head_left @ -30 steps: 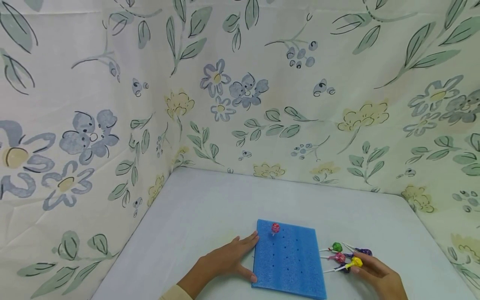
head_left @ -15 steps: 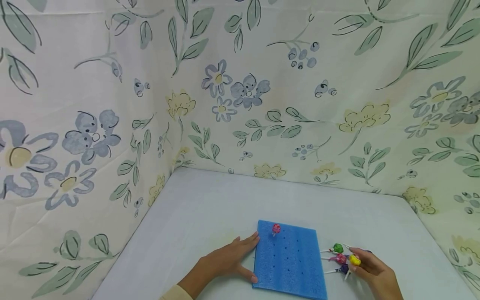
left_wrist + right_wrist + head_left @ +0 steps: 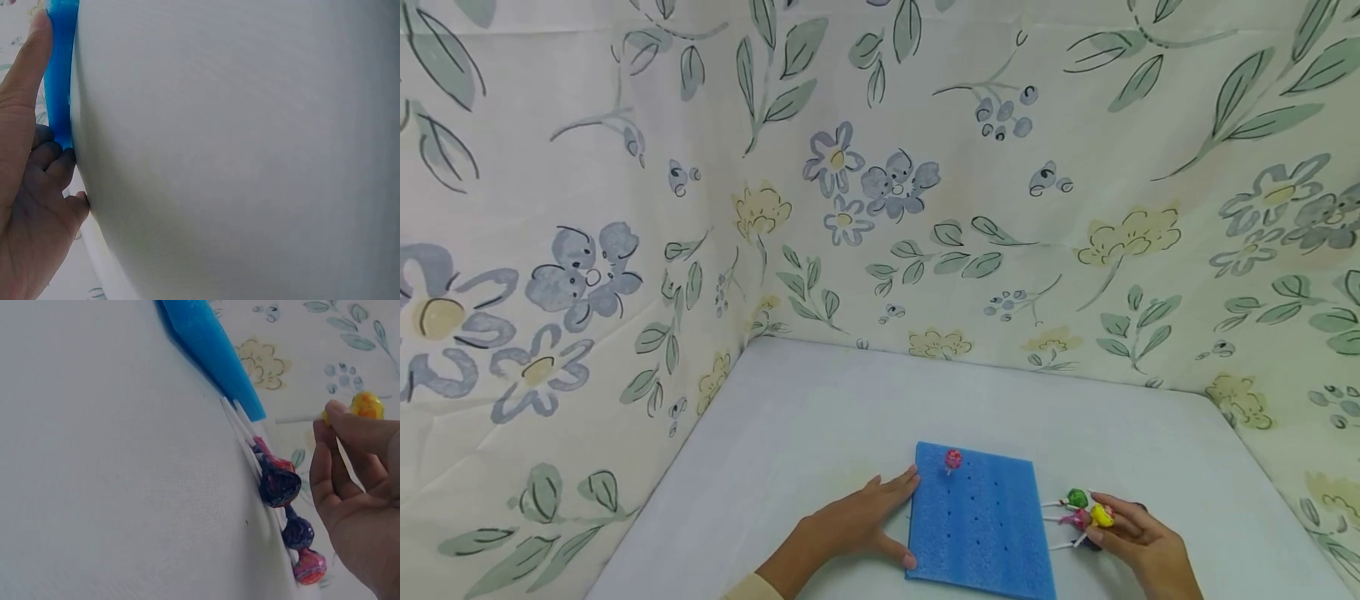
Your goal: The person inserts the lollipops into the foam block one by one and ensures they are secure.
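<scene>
A blue foam board [image 3: 977, 521] with small holes lies on the white table, and one red-pink lollipop [image 3: 952, 459] stands upright in it near the far left corner. My left hand [image 3: 853, 521] rests against the board's left edge, fingers and thumb spread along it. In my right hand [image 3: 1150, 542] a yellow lollipop [image 3: 367, 406] is pinched between thumb and fingers, raised off the table, its stick pointing toward the board in the right wrist view. Below it lie a green lollipop [image 3: 1077, 497], a pink lollipop [image 3: 1075, 519] and a dark purple lollipop [image 3: 280, 486].
The loose lollipops lie just right of the board, their sticks toward its right edge. White table surface [image 3: 850, 400] stretches behind the board. Floral fabric [image 3: 887, 275] hangs at the back and both sides.
My right hand has lifted the yellow lollipop from the group, turned its stick downward and shifted slightly left. The left hand stays at the board's edge.
</scene>
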Demonstrator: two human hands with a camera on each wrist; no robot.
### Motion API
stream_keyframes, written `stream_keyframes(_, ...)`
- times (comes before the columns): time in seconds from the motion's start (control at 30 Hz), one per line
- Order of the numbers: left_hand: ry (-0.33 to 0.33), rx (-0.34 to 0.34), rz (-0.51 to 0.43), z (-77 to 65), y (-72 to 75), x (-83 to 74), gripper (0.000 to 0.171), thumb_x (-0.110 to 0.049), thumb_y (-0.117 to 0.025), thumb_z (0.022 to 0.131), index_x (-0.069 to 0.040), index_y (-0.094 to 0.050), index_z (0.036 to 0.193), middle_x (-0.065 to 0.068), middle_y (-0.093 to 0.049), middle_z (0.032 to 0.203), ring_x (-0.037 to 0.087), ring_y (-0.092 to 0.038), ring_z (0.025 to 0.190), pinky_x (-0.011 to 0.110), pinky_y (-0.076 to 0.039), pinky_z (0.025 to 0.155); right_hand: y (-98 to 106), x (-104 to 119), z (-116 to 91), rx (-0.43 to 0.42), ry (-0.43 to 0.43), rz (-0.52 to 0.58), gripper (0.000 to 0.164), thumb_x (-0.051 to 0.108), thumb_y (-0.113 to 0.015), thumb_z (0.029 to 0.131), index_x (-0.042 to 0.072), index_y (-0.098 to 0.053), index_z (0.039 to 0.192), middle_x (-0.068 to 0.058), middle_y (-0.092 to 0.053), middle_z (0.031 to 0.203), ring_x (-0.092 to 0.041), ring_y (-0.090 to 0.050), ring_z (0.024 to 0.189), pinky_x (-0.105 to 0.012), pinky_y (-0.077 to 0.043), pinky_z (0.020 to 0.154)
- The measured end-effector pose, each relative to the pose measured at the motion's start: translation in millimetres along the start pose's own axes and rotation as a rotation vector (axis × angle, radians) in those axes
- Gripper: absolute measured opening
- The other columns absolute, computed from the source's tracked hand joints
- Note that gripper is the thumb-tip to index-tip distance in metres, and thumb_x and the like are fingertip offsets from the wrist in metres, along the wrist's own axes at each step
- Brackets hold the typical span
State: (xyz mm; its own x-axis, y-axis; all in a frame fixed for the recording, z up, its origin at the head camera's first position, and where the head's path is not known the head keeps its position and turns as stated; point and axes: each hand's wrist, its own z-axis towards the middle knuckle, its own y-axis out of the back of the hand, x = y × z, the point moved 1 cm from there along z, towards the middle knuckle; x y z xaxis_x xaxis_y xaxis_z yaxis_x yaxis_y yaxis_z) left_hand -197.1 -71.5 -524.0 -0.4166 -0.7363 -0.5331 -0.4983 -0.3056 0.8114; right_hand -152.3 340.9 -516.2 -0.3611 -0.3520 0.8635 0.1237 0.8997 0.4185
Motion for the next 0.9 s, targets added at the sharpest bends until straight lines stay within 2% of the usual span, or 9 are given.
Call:
stream_keyframes(0.13, 0.001, -0.001, 0.009, -0.8, 0.3, -1.3, 0.11, -0.07, -0.079, 0.082, -0.028, -0.027, 0.17, -0.012, -0.02, 0.177, 0.036, -0.03, 0.16, 0.059, -0.037, 0.123, -4.4, 0.8, 0.4, 0.005, 0.03, 0.019, 0.051, 0.008, -0.085, 0.091, -0.004, -0.067, 0.137, -0.004, -0.079, 0.116, 0.0, -0.071, 0.09, -0.023, -0.062, 0.08)
stream_keyframes(0.3, -0.013, -0.003, 0.009, 0.0, -0.2, 0.2, 0.111, -0.071, -0.078, 0.082, -0.026, -0.026, 0.17, -0.011, -0.019, 0.177, 0.034, -0.029, 0.161, 0.058, -0.035, 0.124, -8.2, 2.8, 3.0, -0.001, 0.028, -0.046, 0.042, 0.024, -0.086, 0.091, -0.002, -0.076, 0.124, -0.01, -0.078, 0.12, 0.001, -0.069, 0.089, -0.022, -0.06, 0.077)
stream_keyframes(0.4, -0.01, -0.003, 0.002, 0.7, -1.0, 1.3, 0.112, -0.072, -0.078, 0.082, -0.027, -0.026, 0.17, -0.011, -0.018, 0.177, 0.037, -0.028, 0.161, 0.059, -0.035, 0.124, -9.5, 3.7, 2.8, 0.002, 0.042, -0.075, 0.039, 0.028, -0.084, 0.093, 0.0, -0.078, 0.12, -0.013, -0.076, 0.123, 0.002, -0.068, 0.09, -0.021, -0.059, 0.078)
stream_keyframes(0.47, -0.006, -0.004, -0.004, 1.1, -1.2, 1.0, 0.113, -0.072, -0.078, 0.081, -0.028, -0.025, 0.17, -0.012, -0.018, 0.177, 0.04, -0.028, 0.16, 0.06, -0.036, 0.123, -10.3, 4.4, 1.5, 0.005, 0.074, -0.084, 0.036, 0.025, -0.083, 0.095, 0.0, -0.078, 0.12, -0.014, -0.076, 0.124, 0.003, -0.068, 0.091, -0.02, -0.059, 0.079)
stream_keyframes(0.53, -0.005, -0.004, -0.002, 1.2, -0.8, 0.4, 0.113, -0.072, -0.078, 0.081, -0.028, -0.025, 0.17, -0.012, -0.018, 0.177, 0.04, -0.028, 0.16, 0.06, -0.036, 0.123, -11.7, 5.4, 0.3, 0.004, 0.108, -0.093, 0.035, 0.024, -0.082, 0.095, 0.0, -0.078, 0.12, -0.012, -0.077, 0.122, 0.005, -0.068, 0.092, -0.019, -0.059, 0.079)
stream_keyframes(0.63, -0.002, -0.002, 0.007, 1.1, -0.3, -0.6, 0.113, -0.072, -0.078, 0.081, -0.028, -0.025, 0.17, -0.011, -0.018, 0.177, 0.04, -0.028, 0.16, 0.06, -0.037, 0.122, -14.7, 7.6, -1.4, 0.004, 0.141, -0.092, 0.036, 0.027, -0.083, 0.094, 0.002, -0.079, 0.12, -0.003, -0.078, 0.119, 0.006, -0.066, 0.094, -0.018, -0.058, 0.08)
stream_keyframes(0.73, 0.008, 0.0, 0.01, 0.2, 0.6, -1.9, 0.112, -0.072, -0.078, 0.081, -0.029, -0.025, 0.17, -0.012, -0.018, 0.177, 0.04, -0.028, 0.16, 0.06, -0.037, 0.122, -19.1, 10.6, -2.1, 0.016, 0.136, -0.064, 0.039, 0.031, -0.084, 0.093, 0.003, -0.08, 0.119, 0.005, -0.078, 0.114, 0.005, -0.065, 0.096, -0.018, -0.058, 0.081)
stream_keyframes(0.9, 0.032, 0.004, -0.003, -0.4, 1.3, -3.3, 0.112, -0.07, -0.08, 0.081, -0.03, -0.026, 0.17, -0.013, -0.019, 0.177, 0.042, -0.029, 0.159, 0.061, -0.039, 0.121, -28.8, 17.4, -2.7, 0.043, 0.118, -0.004, 0.04, 0.033, -0.083, 0.093, 0.003, -0.08, 0.12, 0.001, -0.08, 0.113, -0.003, -0.07, 0.099, -0.02, -0.059, 0.083)
